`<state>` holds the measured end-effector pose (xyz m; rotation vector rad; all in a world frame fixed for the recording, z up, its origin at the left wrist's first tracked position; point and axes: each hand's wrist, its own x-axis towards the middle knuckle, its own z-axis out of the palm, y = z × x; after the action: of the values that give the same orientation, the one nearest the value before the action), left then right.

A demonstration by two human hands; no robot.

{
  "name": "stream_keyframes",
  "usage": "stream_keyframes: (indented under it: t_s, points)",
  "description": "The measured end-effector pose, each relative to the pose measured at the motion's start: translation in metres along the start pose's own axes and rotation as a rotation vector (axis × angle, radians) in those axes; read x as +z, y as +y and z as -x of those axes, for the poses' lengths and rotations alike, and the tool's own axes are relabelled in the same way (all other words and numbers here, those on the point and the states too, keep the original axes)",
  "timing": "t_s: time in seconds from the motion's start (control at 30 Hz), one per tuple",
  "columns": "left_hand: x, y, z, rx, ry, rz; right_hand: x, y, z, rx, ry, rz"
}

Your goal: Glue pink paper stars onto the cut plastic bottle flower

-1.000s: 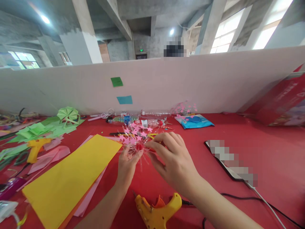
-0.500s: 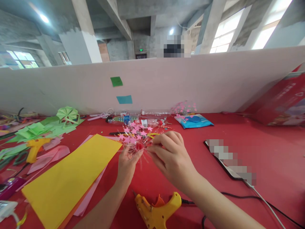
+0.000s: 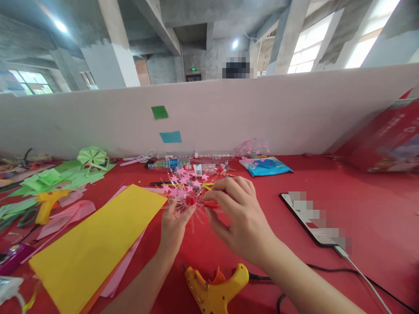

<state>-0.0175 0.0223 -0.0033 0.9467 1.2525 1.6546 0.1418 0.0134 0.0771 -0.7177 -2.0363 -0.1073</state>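
Observation:
My left hand (image 3: 174, 226) is closed around a cut clear plastic bottle (image 3: 190, 200) with a red round end facing me. Its thin clear strips fan outward, and pink paper stars (image 3: 183, 179) are stuck on their far side. Just right of the bottle, my right hand (image 3: 237, 218) has its thumb and index finger parted, close to the strip ends. Something reddish shows in the gap between them, too blurred to name. Below both hands, a yellow hot glue gun (image 3: 214, 288) lies on the red table (image 3: 327, 183).
Yellow paper sheets (image 3: 101, 244) lie at left, beside green paper pieces (image 3: 49, 178) and a second glue gun (image 3: 48, 204). At right is a phone (image 3: 310, 220) on a cable. Behind stand a blue wipes pack (image 3: 268, 166), plastic bottles (image 3: 209, 169) and a white partition (image 3: 209, 113).
My right thumb and index finger have parted from a pinch beside the strips, and that hand has shifted slightly right. My left hand and the bottle have barely moved.

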Motion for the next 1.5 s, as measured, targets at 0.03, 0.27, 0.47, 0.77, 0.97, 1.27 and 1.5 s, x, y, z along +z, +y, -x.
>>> stream_keyframes:
  t_s: [0.03,0.27,0.47,0.77,0.97,1.27,1.5]
  points:
    - [0.000,0.000,0.000,0.006,-0.001,-0.001,-0.001,-0.001,0.000,-0.001,0.031,-0.017]
    - [0.001,-0.007,0.002,0.004,0.000,0.003,-0.001,-0.006,-0.001,-0.018,0.036,-0.044]
    - [0.005,-0.007,0.005,-0.018,-0.038,0.029,0.009,-0.003,0.004,0.000,0.000,0.004]
    - [0.006,-0.005,0.007,-0.029,-0.015,0.027,0.014,-0.004,0.006,0.020,0.004,-0.050]
    - [0.006,-0.004,0.005,-0.033,-0.022,0.050,0.015,-0.003,0.007,0.029,-0.015,-0.061]
    - [0.008,-0.002,0.006,-0.069,0.005,0.043,0.017,-0.004,0.008,0.072,0.036,-0.073]
    - [0.006,-0.004,0.007,-0.039,-0.014,0.048,0.017,-0.005,0.008,0.040,0.007,-0.078]
